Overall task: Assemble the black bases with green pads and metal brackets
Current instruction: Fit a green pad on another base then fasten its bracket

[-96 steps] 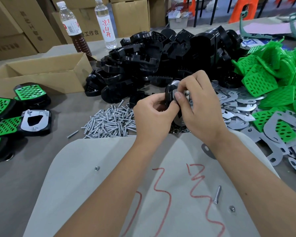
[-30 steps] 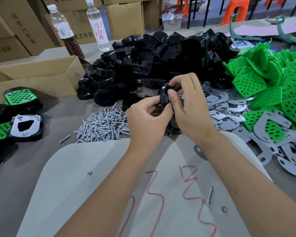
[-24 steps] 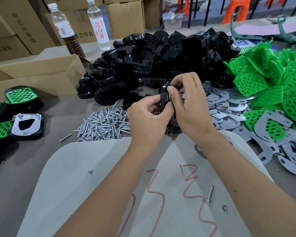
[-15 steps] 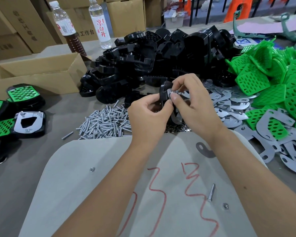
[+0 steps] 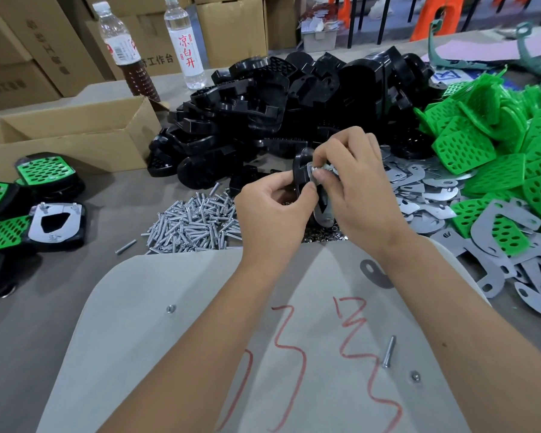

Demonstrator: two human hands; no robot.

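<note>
Gripping black base [image 5: 300, 170] edge-on, long axis upright, both hands

Head-worn view looks forward-down, close over the table [image 5: 75, 276].

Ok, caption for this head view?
Both hands hold a black base with bracket over the screw pile.

A factory assembly bench: heaped black bases [image 5: 294, 98], loose screws [image 5: 194, 223] and stacked cartons [image 5: 231, 26].
</note>
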